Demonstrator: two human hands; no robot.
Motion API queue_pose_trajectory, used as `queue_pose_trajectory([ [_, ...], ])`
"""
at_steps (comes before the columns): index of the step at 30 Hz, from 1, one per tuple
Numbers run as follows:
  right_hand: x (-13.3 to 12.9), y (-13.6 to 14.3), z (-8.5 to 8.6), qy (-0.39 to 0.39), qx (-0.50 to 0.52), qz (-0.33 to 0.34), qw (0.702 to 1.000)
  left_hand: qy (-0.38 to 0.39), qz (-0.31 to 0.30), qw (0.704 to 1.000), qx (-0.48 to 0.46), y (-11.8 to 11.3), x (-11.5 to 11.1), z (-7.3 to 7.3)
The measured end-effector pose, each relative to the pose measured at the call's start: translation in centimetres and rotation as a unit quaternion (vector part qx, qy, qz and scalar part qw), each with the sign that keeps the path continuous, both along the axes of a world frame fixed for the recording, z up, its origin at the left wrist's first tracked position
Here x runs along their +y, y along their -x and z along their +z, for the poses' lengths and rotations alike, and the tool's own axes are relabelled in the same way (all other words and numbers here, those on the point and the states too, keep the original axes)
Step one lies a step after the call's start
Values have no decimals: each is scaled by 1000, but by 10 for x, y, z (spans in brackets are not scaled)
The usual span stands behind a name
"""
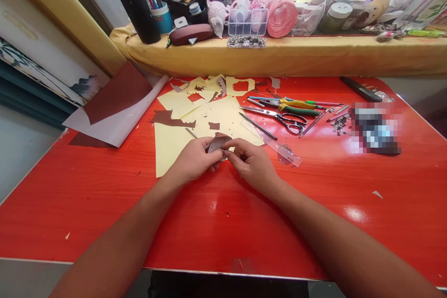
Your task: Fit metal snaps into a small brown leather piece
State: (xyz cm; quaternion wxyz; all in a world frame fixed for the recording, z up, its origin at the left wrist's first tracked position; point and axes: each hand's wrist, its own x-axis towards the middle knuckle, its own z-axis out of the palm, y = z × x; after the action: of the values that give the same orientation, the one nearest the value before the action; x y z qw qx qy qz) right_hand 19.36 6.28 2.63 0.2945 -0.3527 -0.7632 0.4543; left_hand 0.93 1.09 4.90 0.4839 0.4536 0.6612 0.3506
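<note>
My left hand (pixel 195 158) is closed around a small cut piece of brown leather-like sheet (pixel 219 141), its greyish side partly showing. The thumb and fingers of my right hand (pixel 254 162) pinch at the near right edge of the same piece. Whether something tiny sits between those fingertips I cannot make out. Both hands meet above the front edge of the yellow paper sheets (pixel 167 153). Brown offcuts (pixel 174 119) lie on the paper just beyond my hands. A clear ruler (pixel 275 143) lies to the right of my right hand.
Scissors (pixel 275 114), pliers (pixel 293 106), a dark pencil-like tool (pixel 258 125) and small metal rings (pixel 340 124) lie to the right on the red table (pixel 223 223). A rolled brown sheet (pixel 120 93) is at left. A cloth-covered ledge (pixel 296 56) with boxes and toys runs behind.
</note>
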Motion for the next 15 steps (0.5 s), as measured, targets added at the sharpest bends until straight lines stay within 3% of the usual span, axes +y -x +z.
queue_pose_trajectory([
  [15, 0, -1, 4, 88, 41, -19, 995, -15, 56, 998, 9, 1, -1, 4],
])
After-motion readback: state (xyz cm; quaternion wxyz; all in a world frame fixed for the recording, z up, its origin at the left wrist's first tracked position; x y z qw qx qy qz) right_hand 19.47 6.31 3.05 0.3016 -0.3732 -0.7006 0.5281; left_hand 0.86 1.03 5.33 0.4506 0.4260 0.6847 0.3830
